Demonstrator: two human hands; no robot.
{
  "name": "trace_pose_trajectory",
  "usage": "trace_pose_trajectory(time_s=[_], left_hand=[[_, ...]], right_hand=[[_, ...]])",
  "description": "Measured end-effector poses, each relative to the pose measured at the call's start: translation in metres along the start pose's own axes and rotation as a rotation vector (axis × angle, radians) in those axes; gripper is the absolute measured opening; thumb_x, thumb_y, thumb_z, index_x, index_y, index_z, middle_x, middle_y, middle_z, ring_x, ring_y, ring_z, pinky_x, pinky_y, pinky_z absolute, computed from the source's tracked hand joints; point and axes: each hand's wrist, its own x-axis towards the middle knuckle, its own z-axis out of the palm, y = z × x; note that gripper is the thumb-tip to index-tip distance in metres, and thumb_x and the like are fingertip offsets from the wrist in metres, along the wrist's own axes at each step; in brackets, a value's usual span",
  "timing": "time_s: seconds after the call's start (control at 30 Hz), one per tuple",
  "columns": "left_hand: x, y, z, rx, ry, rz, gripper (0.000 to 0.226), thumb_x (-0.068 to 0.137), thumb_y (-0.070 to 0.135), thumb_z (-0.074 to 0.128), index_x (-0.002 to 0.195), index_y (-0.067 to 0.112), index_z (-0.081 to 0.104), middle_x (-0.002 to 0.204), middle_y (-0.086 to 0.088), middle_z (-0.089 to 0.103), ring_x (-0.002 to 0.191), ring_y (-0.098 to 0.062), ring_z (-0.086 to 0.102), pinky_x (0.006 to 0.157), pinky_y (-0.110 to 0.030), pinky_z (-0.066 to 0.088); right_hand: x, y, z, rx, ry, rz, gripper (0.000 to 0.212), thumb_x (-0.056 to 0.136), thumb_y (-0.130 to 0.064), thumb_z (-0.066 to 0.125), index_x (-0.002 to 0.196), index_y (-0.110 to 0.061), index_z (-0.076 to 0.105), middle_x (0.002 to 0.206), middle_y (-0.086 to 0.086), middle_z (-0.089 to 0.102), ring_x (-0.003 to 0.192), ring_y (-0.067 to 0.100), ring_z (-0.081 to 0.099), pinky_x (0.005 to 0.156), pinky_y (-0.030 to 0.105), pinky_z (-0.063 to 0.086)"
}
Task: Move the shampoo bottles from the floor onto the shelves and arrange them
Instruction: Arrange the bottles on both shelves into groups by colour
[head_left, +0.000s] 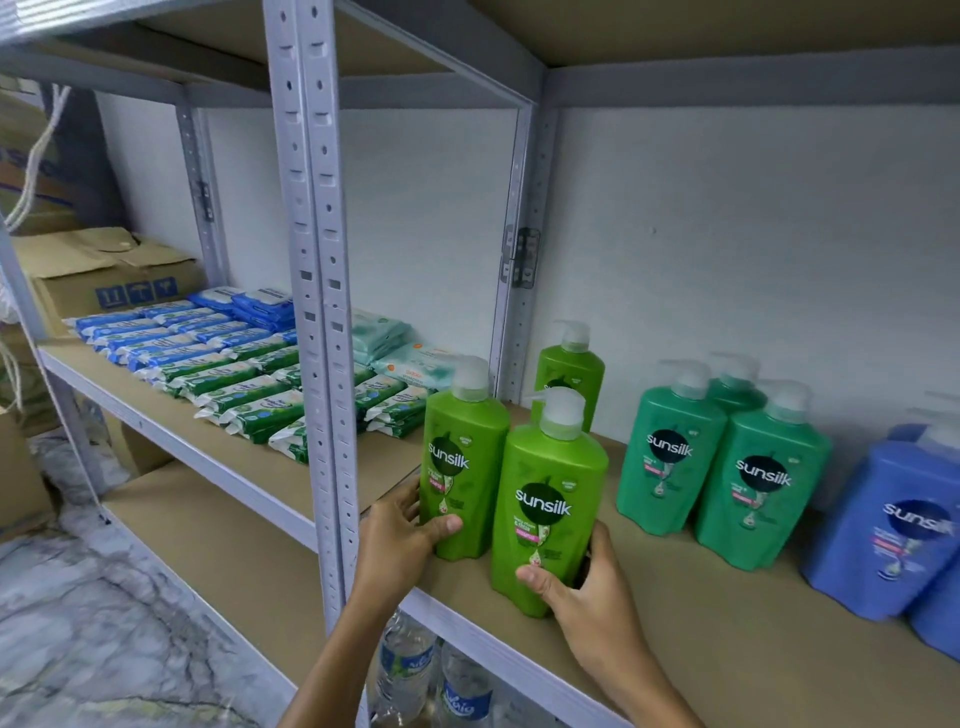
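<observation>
Three light-green Sunsilk pump bottles stand on the brown shelf board (701, 639). My left hand (400, 530) grips the base of the left light-green bottle (462, 457). My right hand (587, 597) grips the bottom of the front light-green bottle (550, 499) near the shelf's front edge. A third light-green bottle (571, 374) stands behind them by the wall. To the right stand three darker green bottles (758, 478) in a cluster, then blue bottles (893, 519) at the frame's right edge.
The grey perforated upright post (317, 312) stands just left of my left hand. The neighbouring shelf holds rows of blue and green wipe packs (218, 364) and a cardboard box (98, 275). Water bottles (431, 680) sit on the shelf below. Marble floor lies at lower left.
</observation>
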Motion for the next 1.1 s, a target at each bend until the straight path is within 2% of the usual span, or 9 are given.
trace_pose_trajectory(time_s=[0.07, 0.13, 0.23, 0.37, 0.43, 0.53, 0.8, 0.97, 1.1], left_hand=[[0.003, -0.001, 0.009, 0.0, 0.039, -0.003, 0.052, 0.072, -0.009, 0.075, 0.115, 0.015, 0.058, 0.086, 0.022, 0.069, 0.082, 0.018, 0.061, 0.069, -0.004, 0.048], [0.007, -0.003, 0.017, -0.009, 0.071, -0.016, 0.05, 0.072, -0.006, 0.076, 0.111, 0.021, 0.059, 0.095, 0.016, 0.068, 0.087, 0.011, 0.064, 0.072, -0.008, 0.05], [0.021, -0.007, 0.031, 0.001, 0.097, -0.058, 0.05, 0.072, 0.004, 0.079, 0.114, 0.024, 0.061, 0.105, 0.007, 0.069, 0.104, -0.008, 0.063, 0.087, -0.027, 0.052], [0.039, -0.001, 0.06, 0.034, 0.126, -0.019, 0.053, 0.073, 0.005, 0.078, 0.119, 0.024, 0.06, 0.105, 0.008, 0.066, 0.101, -0.007, 0.059, 0.079, -0.017, 0.046], [0.049, -0.002, 0.072, 0.052, 0.123, -0.001, 0.051, 0.074, 0.007, 0.078, 0.119, 0.024, 0.06, 0.105, 0.009, 0.067, 0.097, -0.004, 0.06, 0.076, -0.014, 0.047], [0.065, -0.008, 0.083, 0.093, 0.11, 0.009, 0.049, 0.073, 0.011, 0.079, 0.116, 0.026, 0.062, 0.106, 0.006, 0.071, 0.1, -0.006, 0.064, 0.089, -0.034, 0.054], [0.096, -0.019, 0.095, 0.085, 0.052, -0.005, 0.05, 0.077, 0.014, 0.077, 0.123, 0.022, 0.059, 0.113, 0.006, 0.068, 0.103, -0.006, 0.063, 0.095, -0.04, 0.051], [0.104, -0.019, 0.098, 0.046, 0.049, -0.002, 0.058, 0.077, 0.01, 0.076, 0.13, 0.017, 0.054, 0.117, 0.001, 0.065, 0.109, -0.012, 0.059, 0.096, -0.037, 0.049], [0.105, -0.021, 0.098, 0.036, 0.046, -0.008, 0.059, 0.077, 0.009, 0.077, 0.13, 0.02, 0.054, 0.113, 0.005, 0.066, 0.11, -0.011, 0.059, 0.097, -0.038, 0.05]], right_hand=[[0.001, 0.006, -0.012, -0.003, 0.033, -0.01, 0.063, 0.067, -0.02, 0.086, 0.116, -0.038, 0.05, 0.11, -0.013, 0.067, 0.101, 0.0, 0.063, 0.084, 0.023, 0.052], [0.001, 0.012, -0.03, -0.011, 0.059, 0.002, 0.067, 0.071, -0.015, 0.083, 0.122, -0.041, 0.046, 0.117, -0.016, 0.064, 0.107, -0.001, 0.06, 0.09, 0.025, 0.049], [0.001, 0.023, -0.061, -0.025, 0.089, 0.033, 0.071, 0.073, -0.029, 0.082, 0.131, -0.039, 0.043, 0.123, -0.017, 0.062, 0.114, 0.003, 0.058, 0.096, 0.029, 0.048], [0.005, 0.031, -0.088, -0.032, 0.162, 0.044, 0.081, 0.062, -0.048, 0.075, 0.132, -0.025, 0.044, 0.122, -0.009, 0.064, 0.112, 0.006, 0.06, 0.093, 0.017, 0.046], [0.007, 0.035, -0.092, -0.036, 0.176, 0.032, 0.078, 0.066, -0.041, 0.077, 0.133, -0.021, 0.044, 0.123, -0.008, 0.063, 0.112, 0.004, 0.059, 0.092, 0.013, 0.045], [0.007, 0.041, -0.091, -0.019, 0.173, 0.021, 0.069, 0.078, -0.016, 0.078, 0.136, -0.023, 0.042, 0.124, -0.01, 0.063, 0.112, 0.002, 0.059, 0.095, 0.017, 0.045], [0.008, 0.049, -0.091, 0.019, 0.172, 0.012, 0.073, 0.078, -0.025, 0.077, 0.139, -0.032, 0.038, 0.12, -0.024, 0.063, 0.11, 0.0, 0.061, 0.089, 0.015, 0.048], [0.009, 0.048, -0.092, 0.024, 0.19, 0.008, 0.071, 0.079, -0.011, 0.075, 0.129, -0.045, 0.037, 0.113, -0.035, 0.061, 0.102, -0.01, 0.06, 0.078, 0.004, 0.045], [0.01, 0.051, -0.092, 0.02, 0.194, 0.006, 0.072, 0.078, -0.013, 0.076, 0.128, -0.048, 0.037, 0.113, -0.033, 0.062, 0.103, -0.009, 0.06, 0.078, 0.004, 0.045]])
